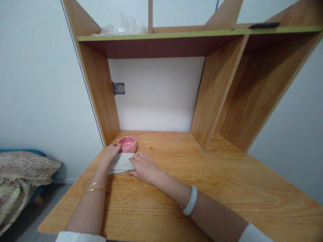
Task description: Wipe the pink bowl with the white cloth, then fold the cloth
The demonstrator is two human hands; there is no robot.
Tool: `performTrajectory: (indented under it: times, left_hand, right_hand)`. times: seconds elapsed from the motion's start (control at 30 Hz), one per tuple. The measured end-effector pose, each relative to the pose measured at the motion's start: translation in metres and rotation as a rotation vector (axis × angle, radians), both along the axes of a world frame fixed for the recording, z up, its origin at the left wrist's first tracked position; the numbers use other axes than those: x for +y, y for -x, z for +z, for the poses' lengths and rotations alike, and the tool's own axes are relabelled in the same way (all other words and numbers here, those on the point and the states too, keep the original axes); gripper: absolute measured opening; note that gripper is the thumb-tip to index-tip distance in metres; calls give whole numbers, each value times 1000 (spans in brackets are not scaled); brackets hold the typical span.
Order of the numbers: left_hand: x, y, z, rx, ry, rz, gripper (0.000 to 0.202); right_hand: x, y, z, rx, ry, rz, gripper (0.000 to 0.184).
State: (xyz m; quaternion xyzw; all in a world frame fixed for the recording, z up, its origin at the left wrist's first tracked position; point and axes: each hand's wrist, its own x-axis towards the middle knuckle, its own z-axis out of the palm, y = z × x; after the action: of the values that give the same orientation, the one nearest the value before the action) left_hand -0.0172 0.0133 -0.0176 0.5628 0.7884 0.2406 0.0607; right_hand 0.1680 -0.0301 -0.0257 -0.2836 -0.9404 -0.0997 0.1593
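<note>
A small pink bowl (128, 146) with an angular rim stands at the back left of the wooden desk. My left hand (112, 152) is at the bowl's left side, its fingertips closed at the edge of the rim; part of the grip is hidden. Directly in front of the bowl lies a folded light grey cloth (121, 163), flat on the desktop. My right hand (143, 167) has its bent fingers over the cloth's right end, with the thumb at the near corner.
The wooden desk (161, 201) has a shelf unit (161, 34) above it, divided by upright panels. Clear plastic bags (123, 27) and a dark flat object (264, 25) lie on the shelf. A wall socket opening (119, 88) is at the back left. Patterned bedding (22, 171) shows at left.
</note>
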Motion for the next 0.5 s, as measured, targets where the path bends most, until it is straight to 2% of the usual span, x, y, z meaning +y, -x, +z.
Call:
performTrajectory:
  times: [0.13, 0.23, 0.37, 0.5]
  left_hand:
    - [5, 0, -1, -127, 5, 14, 32]
    - [6, 0, 0, -232, 0, 38, 29]
    - [4, -4, -2, -419, -26, 50, 22]
    - [5, -11, -10, -697, -72, 19, 23]
  right_hand:
    - [4, 8, 1, -85, -42, 2, 15]
    - [7, -1, 6, -127, -40, -36, 19]
    - [15, -34, 13, -183, 11, -190, 20]
    - [25, -82, 17, -204, 30, -405, 23]
